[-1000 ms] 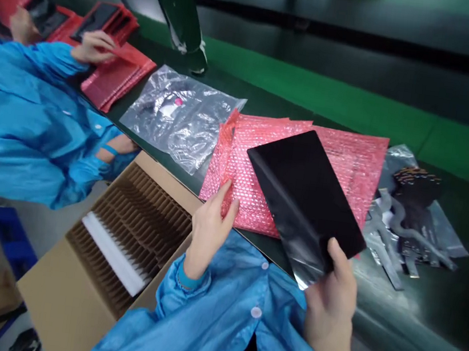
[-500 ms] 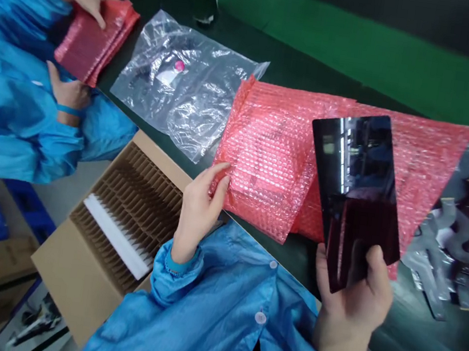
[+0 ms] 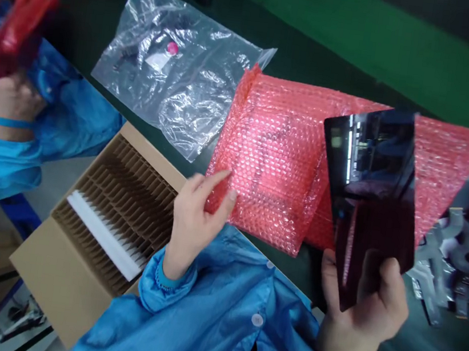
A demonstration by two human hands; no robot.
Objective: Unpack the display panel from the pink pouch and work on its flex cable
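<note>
My right hand (image 3: 367, 314) grips a glossy black display panel (image 3: 367, 216) by its lower end. The panel is tilted up over the table and mirrors lights and some red. My left hand (image 3: 198, 222) is at the left edge of a red bubble-wrap bag (image 3: 277, 158), thumb and forefinger apart; whether the fingertips touch the bag I cannot tell. More red bubble wrap (image 3: 447, 163) lies under and to the right of that bag, partly hidden by the panel.
A clear plastic bag (image 3: 194, 89) with a pink dot lies left of the bubble wrap. A divided cardboard box (image 3: 62, 268) stands at the table's near edge. Grey flex cables (image 3: 449, 250) lie at right. A co-worker's hand (image 3: 11, 97) holds red bubble-wrap bags (image 3: 16, 26).
My left thumb and forefinger have spread apart at the bag's edge. The panel has shifted slightly right and down in view. The co-worker's red bags have moved left and turned.
</note>
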